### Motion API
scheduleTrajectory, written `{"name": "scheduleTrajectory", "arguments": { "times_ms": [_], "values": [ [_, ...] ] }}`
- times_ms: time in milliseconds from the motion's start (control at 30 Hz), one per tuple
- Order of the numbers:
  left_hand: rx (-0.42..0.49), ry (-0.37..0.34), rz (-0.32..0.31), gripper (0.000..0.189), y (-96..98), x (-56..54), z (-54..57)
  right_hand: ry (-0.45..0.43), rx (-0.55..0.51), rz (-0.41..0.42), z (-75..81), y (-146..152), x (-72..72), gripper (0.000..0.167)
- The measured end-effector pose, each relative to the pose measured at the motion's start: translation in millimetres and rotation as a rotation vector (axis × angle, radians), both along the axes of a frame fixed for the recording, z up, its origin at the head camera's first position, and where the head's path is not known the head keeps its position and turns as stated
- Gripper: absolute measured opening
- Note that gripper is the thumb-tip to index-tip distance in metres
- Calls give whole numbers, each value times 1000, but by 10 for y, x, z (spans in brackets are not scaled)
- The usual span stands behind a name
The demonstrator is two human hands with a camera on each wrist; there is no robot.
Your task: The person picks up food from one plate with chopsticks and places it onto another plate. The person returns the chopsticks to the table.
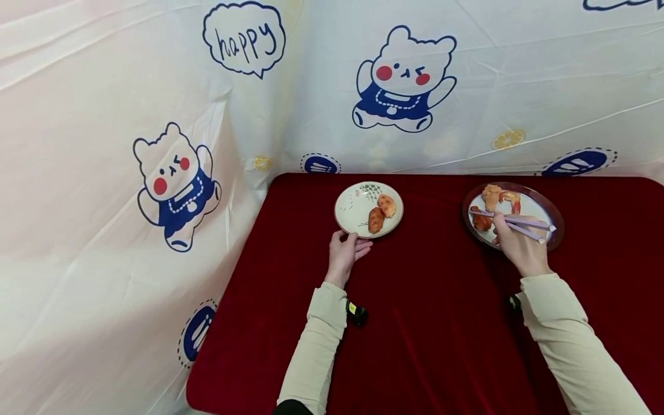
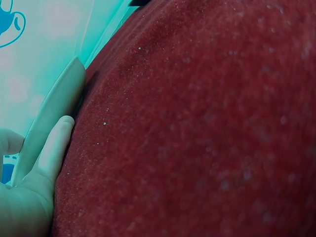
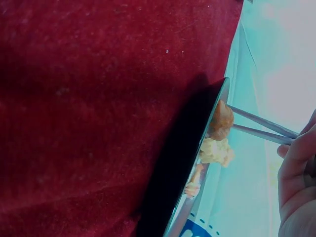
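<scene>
My left hand (image 1: 343,253) grips the near rim of a small patterned plate (image 1: 349,210), thumb on top and fingers under it. Two browned food pieces, one darker (image 1: 376,220) and one lighter (image 1: 387,206), lie on that plate. At the right, my right hand (image 1: 521,248) holds a pair of light purple chopsticks (image 1: 529,221) over a round silvery plate (image 1: 558,225). Their tips are at a reddish-brown food piece (image 3: 223,120), one on either side in the right wrist view; a firm grip cannot be told. Beside it sit a crumbly fried piece (image 1: 491,197) and a shrimp (image 1: 512,199).
A dark red cloth (image 1: 415,276) covers the table. Behind and to the left hangs a white curtain (image 1: 321,104) printed with cartoon bears, meeting the table's far edge. Dark devices are strapped at both wrists, the left one (image 1: 357,313) near the cloth.
</scene>
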State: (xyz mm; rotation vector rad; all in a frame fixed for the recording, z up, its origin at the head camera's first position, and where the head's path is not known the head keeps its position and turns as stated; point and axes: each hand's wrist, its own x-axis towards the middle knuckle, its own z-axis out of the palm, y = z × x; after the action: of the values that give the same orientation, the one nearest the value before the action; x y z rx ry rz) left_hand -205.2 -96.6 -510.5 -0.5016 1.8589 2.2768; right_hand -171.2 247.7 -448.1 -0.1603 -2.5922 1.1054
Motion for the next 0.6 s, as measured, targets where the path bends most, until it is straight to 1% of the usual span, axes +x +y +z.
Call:
{"name": "scheduleTrajectory", "arguments": {
  "times_ms": [167, 300, 433, 600],
  "values": [
    [-4, 2, 1, 64, -4, 9, 0, -87, -94, -34, 26, 23, 12, 55],
    [-3, 7, 2, 64, -10, 16, 0, -121, -167, -61, 26, 42, 6, 52],
    [4, 1, -4, 65, -13, 10, -13, -128, -202, -83, 17, 47, 5, 49],
    [9, -3, -12, 65, -13, 0, -18, -100, -235, -95, 32, 38, 21, 47]
  ]
}}
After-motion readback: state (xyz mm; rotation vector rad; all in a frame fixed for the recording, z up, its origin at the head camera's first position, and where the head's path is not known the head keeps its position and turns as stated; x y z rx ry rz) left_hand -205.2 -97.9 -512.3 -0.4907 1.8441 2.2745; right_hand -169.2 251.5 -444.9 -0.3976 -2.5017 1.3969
